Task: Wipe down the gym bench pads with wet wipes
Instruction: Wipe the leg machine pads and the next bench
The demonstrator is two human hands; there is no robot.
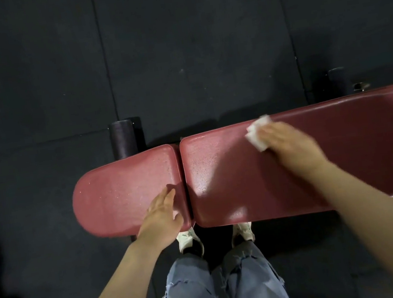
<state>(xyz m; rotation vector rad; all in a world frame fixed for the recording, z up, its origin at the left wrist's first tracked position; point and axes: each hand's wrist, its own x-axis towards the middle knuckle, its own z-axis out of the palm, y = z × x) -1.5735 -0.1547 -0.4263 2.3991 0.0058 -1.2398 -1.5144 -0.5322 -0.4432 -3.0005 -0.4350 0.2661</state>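
Observation:
A dark red gym bench lies across the view in two pads. The short seat pad [120, 192] is on the left and the long back pad [357, 151] runs off the right edge. My right hand [288, 146] lies flat on the back pad and presses a white wet wipe [257, 131] under its straight fingers near the pad's far edge. My left hand [161, 214] rests open on the seat pad's near right corner, fingers straight, next to the gap between the pads.
Black rubber floor tiles [175, 38] surround the bench. A black foam roller [123, 141] stands behind the seat pad, and black frame parts [337, 81] sit behind the back pad. My legs in light jeans [222, 286] and white shoes stand at the near edge.

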